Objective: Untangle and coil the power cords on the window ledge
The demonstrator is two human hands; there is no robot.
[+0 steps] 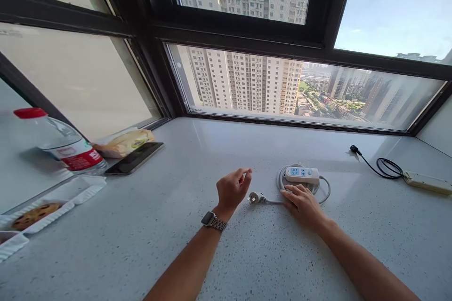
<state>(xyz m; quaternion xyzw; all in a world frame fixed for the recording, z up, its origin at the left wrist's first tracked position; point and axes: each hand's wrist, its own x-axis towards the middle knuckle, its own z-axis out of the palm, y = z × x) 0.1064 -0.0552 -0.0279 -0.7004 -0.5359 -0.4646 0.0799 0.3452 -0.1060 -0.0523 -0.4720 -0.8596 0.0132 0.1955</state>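
Note:
A white power strip with blue socket faces rests on its own coiled grey-white cord on the speckled countertop. My right hand lies over the near side of the coil, its fingers stretched out and touching the cord just below the strip. From under that hand the cord runs left to a round pale plug, prongs facing outward, lying on the counter. Left of the plug, apart from it, my left hand is raised with fingers curled in and nothing visible in them. A metal-banded watch sits on the left wrist.
On the right lies a cream power strip with a black cord and plug. At left are a red-capped bottle, a phone, a yellow packet and a white tray with cookies. Dark-framed windows border the counter.

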